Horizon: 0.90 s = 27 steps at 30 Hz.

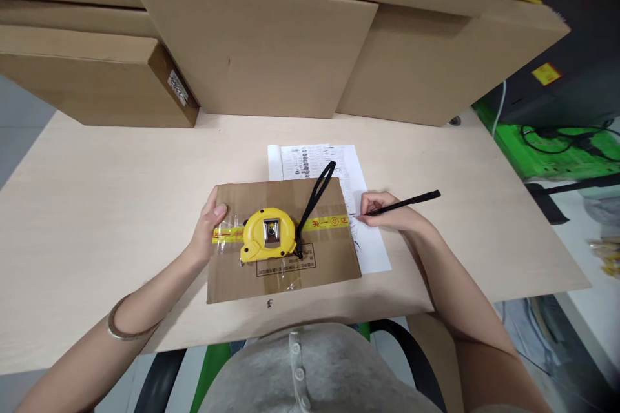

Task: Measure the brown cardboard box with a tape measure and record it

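A flat cardboard box (285, 197) with yellow printed tape lies on the table in front of me. My left hand (206, 226) grips its left edge, thumb on top and the other fingers mostly hidden. On the box rests a yellow tape measure (259, 229), its black wrist strap (314, 200) reaching towards the upper right. White paper (372, 251) with print and handwriting sticks out from beneath the box at the back and right. My right hand (382, 210) is closed around a black pen (416, 201), its tip end at the paper beside the box's right edge.
Large cardboard boxes (252, 45) are stacked along the table's far side, with a smaller labelled one (97, 87) at the left. Beyond the right edge are a dark case (557, 45) and black cables on a green surface (537, 164). A chair armrest (162, 381) is below the table.
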### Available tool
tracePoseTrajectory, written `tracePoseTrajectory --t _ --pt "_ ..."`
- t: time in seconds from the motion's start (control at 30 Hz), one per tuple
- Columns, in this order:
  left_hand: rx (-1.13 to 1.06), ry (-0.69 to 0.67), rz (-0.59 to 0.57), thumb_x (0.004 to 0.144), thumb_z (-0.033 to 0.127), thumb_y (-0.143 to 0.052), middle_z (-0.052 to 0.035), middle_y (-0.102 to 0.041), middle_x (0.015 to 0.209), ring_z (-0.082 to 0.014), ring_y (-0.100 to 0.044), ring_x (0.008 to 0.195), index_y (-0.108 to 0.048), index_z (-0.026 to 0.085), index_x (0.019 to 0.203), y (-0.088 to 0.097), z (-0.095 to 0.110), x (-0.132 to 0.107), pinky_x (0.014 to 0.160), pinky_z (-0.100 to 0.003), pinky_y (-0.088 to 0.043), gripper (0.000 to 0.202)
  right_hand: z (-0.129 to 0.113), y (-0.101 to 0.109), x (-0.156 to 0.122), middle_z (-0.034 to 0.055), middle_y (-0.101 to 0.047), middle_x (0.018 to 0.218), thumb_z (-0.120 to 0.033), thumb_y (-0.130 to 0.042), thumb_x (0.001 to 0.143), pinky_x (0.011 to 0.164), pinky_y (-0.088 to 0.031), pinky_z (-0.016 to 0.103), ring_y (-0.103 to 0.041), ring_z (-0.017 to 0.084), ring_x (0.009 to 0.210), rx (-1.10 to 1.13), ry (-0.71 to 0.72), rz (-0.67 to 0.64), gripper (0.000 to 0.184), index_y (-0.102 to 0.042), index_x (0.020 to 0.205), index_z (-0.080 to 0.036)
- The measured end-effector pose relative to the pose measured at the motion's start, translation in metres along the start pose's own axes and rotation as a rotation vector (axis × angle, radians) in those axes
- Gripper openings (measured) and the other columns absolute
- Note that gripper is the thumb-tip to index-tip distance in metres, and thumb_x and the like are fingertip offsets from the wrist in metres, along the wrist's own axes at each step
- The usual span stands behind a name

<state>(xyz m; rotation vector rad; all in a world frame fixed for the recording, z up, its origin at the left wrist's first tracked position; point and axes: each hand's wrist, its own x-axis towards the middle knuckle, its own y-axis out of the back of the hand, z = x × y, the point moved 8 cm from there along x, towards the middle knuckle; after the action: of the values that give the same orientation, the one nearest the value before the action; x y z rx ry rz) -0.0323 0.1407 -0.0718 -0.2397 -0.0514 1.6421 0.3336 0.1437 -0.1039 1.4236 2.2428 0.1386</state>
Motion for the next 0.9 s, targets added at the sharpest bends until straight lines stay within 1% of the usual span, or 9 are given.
tracePoseTrajectory --t 0.1,0.33,0.43,0.53,0.63,0.73,0.9 --pt "-0.023 0.002 -0.023 0.062 0.061 -0.086 -0.0010 -0.073 0.079 -0.0230 -0.068 0.068 -0.073 0.028 0.084 -0.001 -0.002 0.000 0.062 -0.036 -0.061 0.042 0.003 -0.002 0.002 -0.0041 -0.053 0.057 -0.037 -0.080 0.070 0.052 -0.034 0.025 -0.044 0.009 0.053 -0.017 -0.004 -0.011 0.032 -0.054 0.063 -0.021" --pt "-0.052 0.034 -0.028 0.064 0.059 -0.085 0.0003 -0.073 0.080 -0.0221 -0.069 0.070 -0.072 0.028 0.085 0.003 -0.008 0.001 0.062 -0.033 -0.061 0.040 0.006 -0.004 0.002 -0.0020 -0.058 0.062 -0.033 -0.076 0.073 0.055 -0.036 0.026 -0.049 0.011 0.058 -0.032 0.008 -0.026 0.026 -0.055 0.065 -0.020" --pt "-0.048 0.037 -0.030 0.063 0.059 -0.085 -0.0013 -0.075 0.086 -0.0242 -0.070 0.073 -0.070 0.027 0.085 0.002 -0.009 0.001 0.061 -0.035 -0.060 0.041 0.006 -0.004 0.002 -0.0025 -0.058 0.061 -0.031 -0.076 0.073 0.056 -0.036 0.027 -0.048 0.011 0.058 -0.032 0.016 -0.026 0.025 -0.054 0.065 -0.021" --pt "-0.054 0.040 -0.032 0.063 0.060 -0.085 -0.0031 -0.077 0.093 -0.0274 -0.072 0.081 -0.071 0.027 0.090 0.002 -0.010 0.001 0.065 -0.037 -0.061 0.045 0.004 -0.004 0.002 -0.0030 -0.056 0.060 -0.030 -0.075 0.073 0.056 -0.035 0.027 -0.047 0.011 0.058 -0.033 0.022 -0.028 0.025 -0.054 0.064 -0.021" --pt "-0.061 0.062 -0.026 0.062 0.060 -0.085 -0.0024 -0.078 0.096 -0.0284 -0.073 0.085 -0.072 0.028 0.092 0.003 -0.013 0.001 0.069 -0.038 -0.062 0.046 0.002 -0.004 0.002 -0.0035 -0.054 0.061 -0.029 -0.074 0.072 0.056 -0.033 0.026 -0.045 0.010 0.058 -0.036 0.031 -0.022 0.025 -0.052 0.063 -0.021" --pt "-0.058 0.054 -0.022 0.061 0.061 -0.086 -0.0021 -0.078 0.095 -0.0271 -0.072 0.084 -0.072 0.028 0.091 0.004 -0.012 0.001 0.068 -0.037 -0.062 0.046 0.000 -0.004 0.002 -0.0039 -0.052 0.061 -0.028 -0.074 0.071 0.055 -0.031 0.026 -0.043 0.010 0.058 -0.042 0.036 -0.016 0.025 -0.052 0.062 -0.020" --pt "-0.034 0.033 -0.028 0.062 0.060 -0.085 -0.0027 -0.075 0.091 -0.0259 -0.070 0.081 -0.071 0.028 0.089 0.004 -0.010 0.002 0.064 -0.037 -0.061 0.045 -0.001 -0.004 0.003 -0.0043 -0.049 0.060 -0.032 -0.074 0.069 0.054 -0.029 0.025 -0.040 0.009 0.057 -0.052 0.039 -0.006 0.027 -0.051 0.060 -0.021"
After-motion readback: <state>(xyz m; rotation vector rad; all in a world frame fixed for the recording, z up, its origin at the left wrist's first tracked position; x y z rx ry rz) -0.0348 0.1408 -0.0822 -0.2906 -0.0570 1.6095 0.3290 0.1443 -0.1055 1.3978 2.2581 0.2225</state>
